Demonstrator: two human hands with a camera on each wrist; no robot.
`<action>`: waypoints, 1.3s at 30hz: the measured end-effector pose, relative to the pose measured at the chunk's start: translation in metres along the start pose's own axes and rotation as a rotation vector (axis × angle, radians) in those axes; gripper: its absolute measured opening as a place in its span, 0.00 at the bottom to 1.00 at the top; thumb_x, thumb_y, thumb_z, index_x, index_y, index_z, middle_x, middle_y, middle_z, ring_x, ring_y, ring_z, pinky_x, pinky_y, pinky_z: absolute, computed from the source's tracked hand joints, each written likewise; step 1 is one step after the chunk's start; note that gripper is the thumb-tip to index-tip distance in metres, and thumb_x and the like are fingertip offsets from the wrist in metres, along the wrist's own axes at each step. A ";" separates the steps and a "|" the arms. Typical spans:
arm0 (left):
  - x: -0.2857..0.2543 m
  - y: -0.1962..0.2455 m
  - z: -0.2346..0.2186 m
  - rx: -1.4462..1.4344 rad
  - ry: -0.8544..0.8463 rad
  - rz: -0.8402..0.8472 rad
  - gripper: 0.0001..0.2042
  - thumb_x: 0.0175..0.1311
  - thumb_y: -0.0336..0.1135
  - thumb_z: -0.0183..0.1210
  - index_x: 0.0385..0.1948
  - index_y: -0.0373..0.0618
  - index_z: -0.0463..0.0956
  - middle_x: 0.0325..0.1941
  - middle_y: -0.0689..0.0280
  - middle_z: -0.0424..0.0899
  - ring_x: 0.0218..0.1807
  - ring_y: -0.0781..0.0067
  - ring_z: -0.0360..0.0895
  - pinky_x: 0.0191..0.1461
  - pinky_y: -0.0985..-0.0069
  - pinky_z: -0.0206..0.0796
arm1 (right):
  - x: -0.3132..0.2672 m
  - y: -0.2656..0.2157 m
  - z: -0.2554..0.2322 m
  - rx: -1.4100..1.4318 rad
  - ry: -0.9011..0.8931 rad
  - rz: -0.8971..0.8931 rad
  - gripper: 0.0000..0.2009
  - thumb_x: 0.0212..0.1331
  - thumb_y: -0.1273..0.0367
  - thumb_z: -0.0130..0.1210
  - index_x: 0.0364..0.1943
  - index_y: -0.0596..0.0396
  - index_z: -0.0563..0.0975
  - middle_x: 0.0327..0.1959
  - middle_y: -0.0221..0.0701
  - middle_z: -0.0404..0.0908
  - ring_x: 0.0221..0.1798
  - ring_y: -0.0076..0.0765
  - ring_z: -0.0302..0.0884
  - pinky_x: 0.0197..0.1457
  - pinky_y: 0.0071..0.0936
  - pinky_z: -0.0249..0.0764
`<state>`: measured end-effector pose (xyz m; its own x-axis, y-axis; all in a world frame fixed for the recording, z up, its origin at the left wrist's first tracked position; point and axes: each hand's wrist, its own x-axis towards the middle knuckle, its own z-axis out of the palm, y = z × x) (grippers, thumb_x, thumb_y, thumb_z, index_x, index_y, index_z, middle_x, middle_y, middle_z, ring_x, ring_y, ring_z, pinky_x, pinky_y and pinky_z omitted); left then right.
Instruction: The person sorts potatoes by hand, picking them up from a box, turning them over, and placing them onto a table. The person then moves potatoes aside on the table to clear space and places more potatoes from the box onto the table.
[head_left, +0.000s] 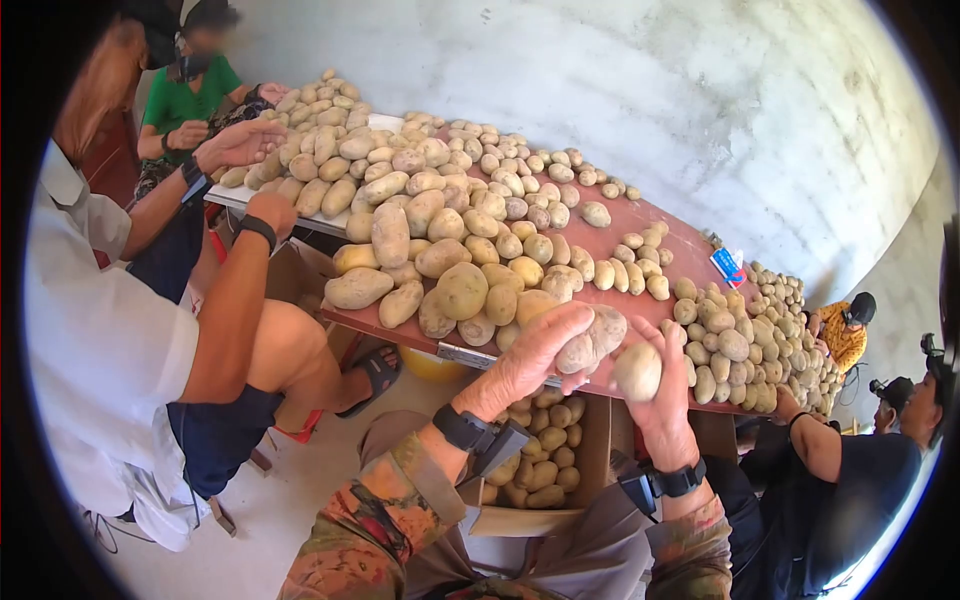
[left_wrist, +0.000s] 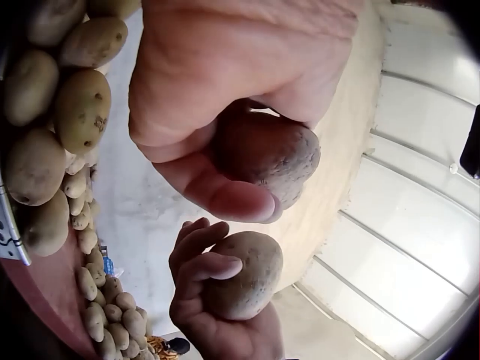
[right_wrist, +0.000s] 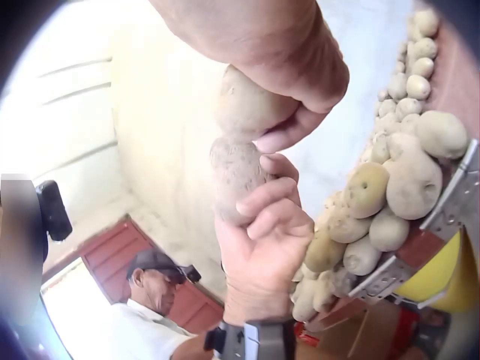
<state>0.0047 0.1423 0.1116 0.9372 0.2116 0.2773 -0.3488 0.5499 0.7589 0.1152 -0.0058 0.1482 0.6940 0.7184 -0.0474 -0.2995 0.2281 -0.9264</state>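
Note:
My left hand (head_left: 543, 345) grips a rough, knobbly potato (head_left: 592, 340), its fingers curled round it in the left wrist view. Beside it my right hand (head_left: 665, 405) holds a smoother, pale round potato (head_left: 638, 372), with fingers wrapped about its side. Both potatoes are held up near the table's front edge, above an open cardboard box (head_left: 592, 455). In the right wrist view the smooth potato (right_wrist: 251, 105) overlaps the end of the knobbly potato (right_wrist: 238, 176). Part of each potato is hidden by the fingers and palms.
Potatoes (head_left: 420, 210) lie heaped along the red table (head_left: 600, 240), with another heap (head_left: 740, 345) at the right. More potatoes (head_left: 540, 465) fill the box below. A blue-and-white packet (head_left: 727, 267) lies by the wall. A person in white (head_left: 120, 330) sits at the left, others farther off.

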 end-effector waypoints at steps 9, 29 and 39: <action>-0.004 0.001 0.008 0.083 -0.022 -0.036 0.19 0.68 0.46 0.49 0.48 0.39 0.71 0.25 0.67 0.77 0.17 0.81 0.73 0.15 0.85 0.64 | 0.060 0.013 -0.008 0.114 -0.110 0.060 0.22 0.61 0.63 0.53 0.55 0.59 0.65 0.51 0.39 0.71 0.52 0.40 0.72 0.57 0.40 0.70; -0.002 -0.003 -0.001 -0.167 -0.138 0.057 0.23 0.68 0.49 0.47 0.53 0.38 0.66 0.37 0.58 0.79 0.21 0.71 0.76 0.18 0.77 0.67 | 0.130 0.021 0.063 -0.220 -0.306 0.080 0.27 0.58 0.67 0.55 0.62 0.58 0.62 0.60 0.41 0.64 0.62 0.40 0.65 0.59 0.42 0.69; 0.001 -0.001 -0.002 -0.169 0.024 0.060 0.21 0.70 0.47 0.43 0.54 0.39 0.66 0.36 0.61 0.79 0.24 0.70 0.77 0.20 0.76 0.66 | 0.084 0.002 0.038 -0.303 -0.403 0.125 0.27 0.64 0.51 0.50 0.53 0.65 0.70 0.47 0.42 0.76 0.51 0.37 0.76 0.54 0.34 0.74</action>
<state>0.0059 0.1434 0.1102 0.9149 0.2663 0.3035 -0.4024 0.6633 0.6309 0.1482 0.0798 0.1568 0.3399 0.9377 -0.0722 -0.1194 -0.0331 -0.9923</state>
